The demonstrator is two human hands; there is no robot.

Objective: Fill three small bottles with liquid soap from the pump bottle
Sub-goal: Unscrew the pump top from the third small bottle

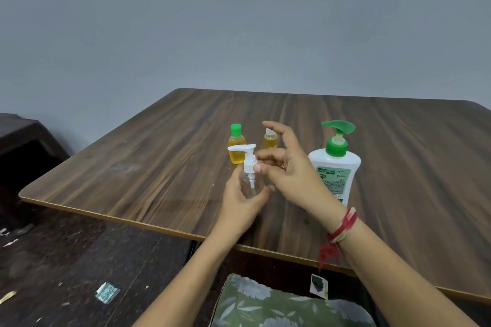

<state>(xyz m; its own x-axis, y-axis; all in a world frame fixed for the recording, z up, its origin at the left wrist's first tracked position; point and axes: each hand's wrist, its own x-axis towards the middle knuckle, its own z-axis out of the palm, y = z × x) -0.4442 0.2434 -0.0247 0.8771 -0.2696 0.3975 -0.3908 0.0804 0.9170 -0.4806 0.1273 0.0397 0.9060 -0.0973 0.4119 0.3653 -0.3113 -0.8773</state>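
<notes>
1. Laminate in a dark, streaked wood grain covers the table [398, 167]; it is smooth, with a pale band along its rounded edge.
2. A small clear bottle [249, 188] of see-through plastic, round-bodied, is held over the middle of the table, nearer the near edge than the far one. Its long axis is upright. On top sits a white pump head [245, 156], its spout pointing toward the table's left edge.
3. The left hand [239, 202] grips the clear bottle, fingers curled round one side and thumb round the other.
4. The right hand [289, 167] pinches the ribbed collar of the white pump head between the thumb and a fingertip, while the index finger is raised. These fingertips are blurred.
5. A green-capped bottle [236, 151] and a white-capped bottle [270, 141] stand upright just beyond, toward the far edge, and both hold yellow liquid. The right hand's fingers hide part of the second.
6. The pump bottle [336, 167] is opaque white with broad shoulders, a green collar and a flat green spout pointing toward the right edge. It stands upright beside the right hand. The wrist covers its lower corner, and the label print is too small to read.
7. Whether the clear bottle's base touches the table cannot be told, as the left palm hides it.
8. A red thread band [342, 225] wraps the right wrist. A leaf-print cushion [279, 305] below the near edge is cut off at the bottom.
</notes>
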